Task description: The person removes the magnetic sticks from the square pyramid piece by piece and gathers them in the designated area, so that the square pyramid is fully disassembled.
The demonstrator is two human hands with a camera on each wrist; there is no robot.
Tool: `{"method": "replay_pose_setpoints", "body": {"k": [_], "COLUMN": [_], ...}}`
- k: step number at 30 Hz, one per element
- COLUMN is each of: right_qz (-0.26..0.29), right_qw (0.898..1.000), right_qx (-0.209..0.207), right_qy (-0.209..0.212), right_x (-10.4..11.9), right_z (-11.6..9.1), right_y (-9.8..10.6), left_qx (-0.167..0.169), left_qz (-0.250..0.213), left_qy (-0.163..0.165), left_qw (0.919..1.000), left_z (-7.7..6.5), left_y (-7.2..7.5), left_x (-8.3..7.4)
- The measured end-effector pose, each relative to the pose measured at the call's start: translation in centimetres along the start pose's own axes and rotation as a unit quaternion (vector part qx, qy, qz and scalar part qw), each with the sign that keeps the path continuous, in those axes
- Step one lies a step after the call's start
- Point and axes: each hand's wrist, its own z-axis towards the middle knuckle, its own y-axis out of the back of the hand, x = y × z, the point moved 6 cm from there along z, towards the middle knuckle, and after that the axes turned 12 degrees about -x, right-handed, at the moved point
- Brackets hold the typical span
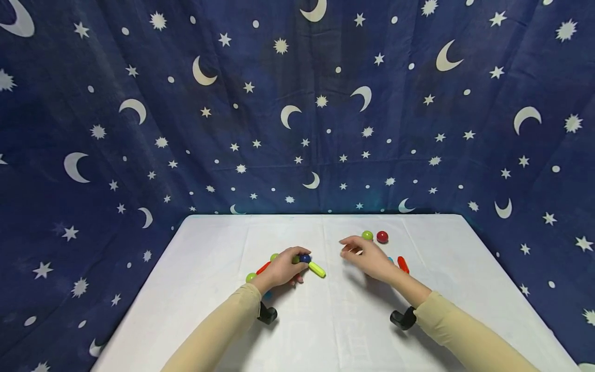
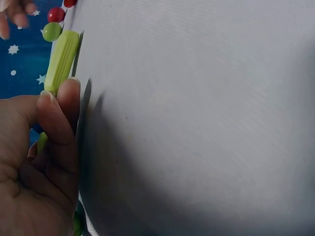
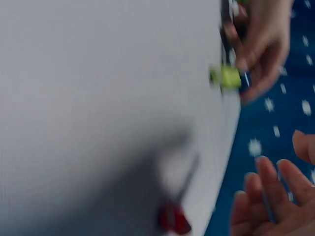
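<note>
My left hand [image 1: 281, 269] pinches a dark blue round bead [image 1: 304, 258] between thumb and index finger, low over the white table. Against that bead, a long ridged yellow-green bead [image 1: 317, 269] points to the right and toward me; in the left wrist view this yellow-green bead [image 2: 63, 59] rises just past the fingertips. Other beads lie round the left hand, partly covered by it: a red long bead [image 1: 263, 267], a green round bead [image 1: 251, 277] and a light blue one [image 1: 267, 295]. My right hand [image 1: 369, 259] hovers over the table, fingers loosely bent, holding nothing.
Beyond the right hand lie a green round bead [image 1: 367, 235] and a dark red round bead [image 1: 382, 236]. A red long bead [image 1: 403, 264] and a partly hidden light blue bead [image 1: 390, 259] lie beside that wrist. Star-patterned blue cloth [image 1: 325, 129] hangs behind the white table [image 1: 344, 330].
</note>
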Motion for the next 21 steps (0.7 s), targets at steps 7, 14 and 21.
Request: {"method": "replay_pose_setpoints", "body": {"k": [7, 14, 21], "right_qz": [0.025, 0.029, -0.020], "right_qw": [0.994, 0.995, 0.995], "right_qx": [0.095, 0.073, 0.078], "right_qy": [-0.046, -0.056, -0.058], "right_x": [-0.1, 0.0, -0.4], "right_z": [-0.9, -0.4, -0.2], "right_y": [-6.5, -8.2, -9.0], "left_qx": [-0.008, -0.016, -0.016], "left_qz": [-0.023, -0.028, -0.028], "left_qy": [0.015, 0.009, 0.010], "left_qw": [0.9996, 0.9994, 0.9994], "left_z": [-0.1, -0.1, -0.1], "left_y": [0.0, -0.1, -0.1], "left_x": [0.0, -0.1, 0.0]}}
